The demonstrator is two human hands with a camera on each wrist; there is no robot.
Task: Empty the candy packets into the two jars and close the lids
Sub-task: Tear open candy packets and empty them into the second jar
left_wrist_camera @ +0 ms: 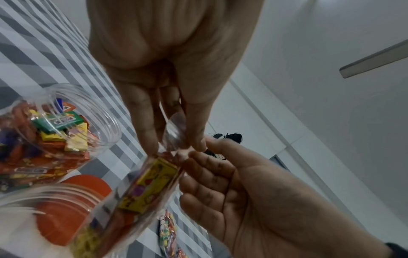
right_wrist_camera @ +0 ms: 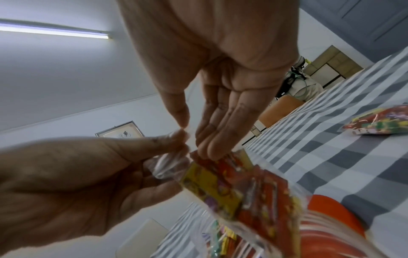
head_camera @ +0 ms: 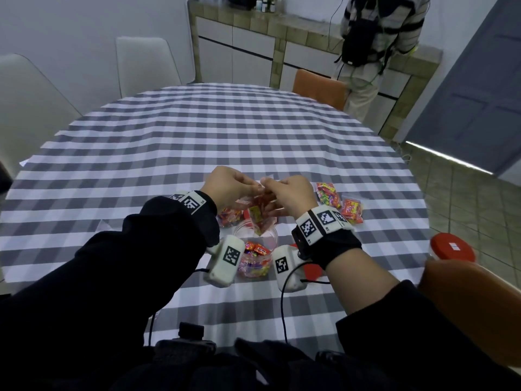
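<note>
Both hands hold one clear candy packet (head_camera: 258,214) above an open clear jar (head_camera: 255,256) that has candies inside. My left hand (head_camera: 248,190) pinches the packet's clear upper edge (left_wrist_camera: 176,137) between thumb and fingers. The right hand (head_camera: 275,187) pinches the same edge from the other side, its fingers (right_wrist_camera: 209,148) on the plastic. The packet (right_wrist_camera: 238,190) hangs down with its lower end at the jar's mouth. A second jar (left_wrist_camera: 64,122) holding candies stands just beyond, partly hidden by my left wrist in the head view.
Two full candy packets (head_camera: 328,194) (head_camera: 352,211) lie right of my hands on the checked tablecloth (head_camera: 197,136). A red lid (head_camera: 310,270) sits by my right wrist, another red lid (head_camera: 452,248) near the table's right edge. Chairs surround the table; a person (head_camera: 377,38) stands at the back counter.
</note>
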